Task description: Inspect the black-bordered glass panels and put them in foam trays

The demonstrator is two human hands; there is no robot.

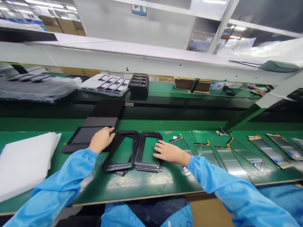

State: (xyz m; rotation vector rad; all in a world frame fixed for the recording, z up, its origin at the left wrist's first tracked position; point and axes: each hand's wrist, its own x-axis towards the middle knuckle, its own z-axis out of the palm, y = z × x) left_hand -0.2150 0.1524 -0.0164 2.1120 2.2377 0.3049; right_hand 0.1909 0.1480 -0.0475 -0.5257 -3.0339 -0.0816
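My left hand [101,139] reaches over the right edge of a dark flat screen panel [85,134], its visible fingers apart. The panel lies on a dark grey foam sheet [104,108]; whether my fingers touch it I cannot tell. Two stacks of thin black rectangular frames lie side by side: the left stack [118,166] is fanned unevenly, the right stack [147,166] is neater. My right hand [170,152] is open at the right stack's right side, fingers spread, with nothing visible in it. Its wrist covers part of a clear glass panel with an orange ribbon tab [181,136].
More glass panels [233,160] lie along the green bench on the right. White sheets [26,160] are piled at left. On the back shelf stand pale trays [107,83] and a stack of black trays [139,85]. A slanted post [246,118] rises at right.
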